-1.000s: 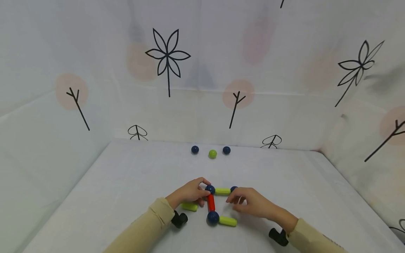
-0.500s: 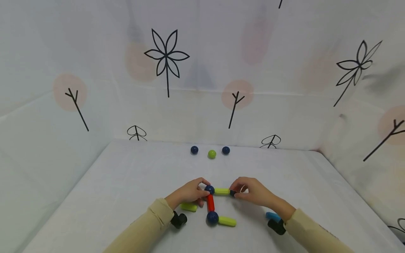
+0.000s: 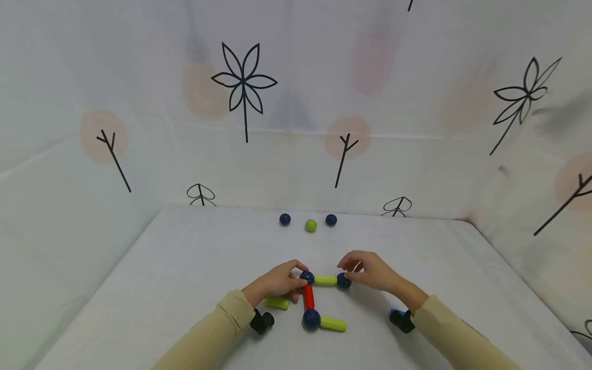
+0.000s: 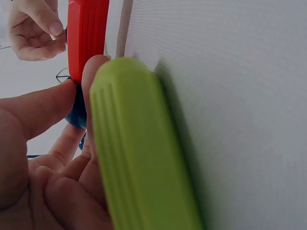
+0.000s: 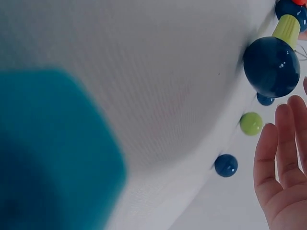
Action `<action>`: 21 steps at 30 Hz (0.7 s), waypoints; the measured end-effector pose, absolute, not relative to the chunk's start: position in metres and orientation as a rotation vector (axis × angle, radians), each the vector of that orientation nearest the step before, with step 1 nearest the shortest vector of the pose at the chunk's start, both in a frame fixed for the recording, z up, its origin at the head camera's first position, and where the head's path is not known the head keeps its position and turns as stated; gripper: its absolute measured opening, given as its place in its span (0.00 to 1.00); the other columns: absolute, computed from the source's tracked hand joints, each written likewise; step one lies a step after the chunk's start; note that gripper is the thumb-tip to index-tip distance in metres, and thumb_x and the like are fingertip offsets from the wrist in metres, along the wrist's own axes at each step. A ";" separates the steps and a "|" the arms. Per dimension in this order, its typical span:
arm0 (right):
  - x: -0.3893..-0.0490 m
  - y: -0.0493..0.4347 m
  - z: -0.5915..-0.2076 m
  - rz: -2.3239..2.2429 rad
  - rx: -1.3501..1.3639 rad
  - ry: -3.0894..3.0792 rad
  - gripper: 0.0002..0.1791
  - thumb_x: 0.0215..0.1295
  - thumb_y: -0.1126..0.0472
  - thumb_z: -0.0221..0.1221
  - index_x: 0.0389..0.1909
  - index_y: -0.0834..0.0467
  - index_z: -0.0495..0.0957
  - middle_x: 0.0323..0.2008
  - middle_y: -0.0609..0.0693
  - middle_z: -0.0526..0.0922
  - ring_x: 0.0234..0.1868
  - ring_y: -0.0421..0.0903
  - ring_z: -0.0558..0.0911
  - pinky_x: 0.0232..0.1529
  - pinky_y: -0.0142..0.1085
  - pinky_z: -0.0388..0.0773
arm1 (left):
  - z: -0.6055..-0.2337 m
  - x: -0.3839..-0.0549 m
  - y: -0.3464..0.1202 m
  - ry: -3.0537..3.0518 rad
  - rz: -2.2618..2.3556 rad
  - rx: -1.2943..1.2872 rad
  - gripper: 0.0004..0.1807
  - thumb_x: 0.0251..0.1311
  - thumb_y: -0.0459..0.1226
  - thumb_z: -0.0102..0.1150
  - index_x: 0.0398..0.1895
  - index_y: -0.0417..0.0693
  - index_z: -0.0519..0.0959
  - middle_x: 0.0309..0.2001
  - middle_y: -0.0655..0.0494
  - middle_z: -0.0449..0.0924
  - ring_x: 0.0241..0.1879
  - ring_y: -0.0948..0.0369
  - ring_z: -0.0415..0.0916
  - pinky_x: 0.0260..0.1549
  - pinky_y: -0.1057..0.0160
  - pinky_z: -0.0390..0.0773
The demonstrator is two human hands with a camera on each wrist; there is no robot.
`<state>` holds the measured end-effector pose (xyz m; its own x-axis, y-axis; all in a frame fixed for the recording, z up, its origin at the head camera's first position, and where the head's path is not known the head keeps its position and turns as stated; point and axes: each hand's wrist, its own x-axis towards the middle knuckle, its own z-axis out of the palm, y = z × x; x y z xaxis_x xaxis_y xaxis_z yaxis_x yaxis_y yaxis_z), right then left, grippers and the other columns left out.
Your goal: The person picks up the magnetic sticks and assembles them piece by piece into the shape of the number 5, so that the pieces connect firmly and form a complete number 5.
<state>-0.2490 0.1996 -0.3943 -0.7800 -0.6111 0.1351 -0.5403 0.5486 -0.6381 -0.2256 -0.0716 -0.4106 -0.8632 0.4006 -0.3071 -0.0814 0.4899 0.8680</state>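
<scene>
In the head view my left hand (image 3: 276, 281) pinches a dark blue ball (image 3: 306, 277) between thumb and fingers. A red rod (image 3: 309, 298) runs from that ball towards me to a second dark blue ball (image 3: 311, 319), which has a yellow-green rod (image 3: 333, 324) on its right. From the pinched ball another yellow-green rod (image 3: 326, 280) leads right to an end ball (image 3: 344, 281), also dark blue. My right hand (image 3: 370, 270) hovers just behind this end ball, thumb right at its edge; the right wrist view shows its fingers (image 5: 285, 148) extended around nothing.
Two dark blue balls (image 3: 284, 219) and a green ball (image 3: 311, 225) lie at the table's back edge. A loose yellow-green rod (image 3: 277, 302) rests beside my left wrist. Near my right wrist lies a blue rod (image 5: 53, 148). Black wrist cameras (image 3: 262, 321) sit under both wrists.
My right hand came to the end ball of the far rod, held it, then loosened its fingers and lifted slightly away. My left hand keeps its pinch in place.
</scene>
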 end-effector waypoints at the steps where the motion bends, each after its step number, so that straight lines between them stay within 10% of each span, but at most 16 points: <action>1: -0.250 0.200 -0.394 -1.049 -0.992 2.673 0.10 0.61 0.70 0.65 0.44 0.63 0.81 0.39 0.52 0.84 0.38 0.40 0.78 0.42 0.34 0.79 | -0.411 -0.226 -0.072 2.263 1.355 0.262 0.17 0.70 0.35 0.58 0.59 0.45 0.72 0.31 0.51 0.80 0.20 0.61 0.76 0.28 0.65 0.79; 21: -0.292 0.193 -0.392 -1.044 -0.878 2.741 0.12 0.61 0.73 0.63 0.46 0.67 0.80 0.40 0.58 0.83 0.38 0.47 0.79 0.41 0.37 0.79 | -0.411 -0.227 -0.071 2.276 1.335 0.256 0.17 0.69 0.36 0.59 0.59 0.46 0.73 0.31 0.52 0.80 0.21 0.61 0.76 0.28 0.65 0.78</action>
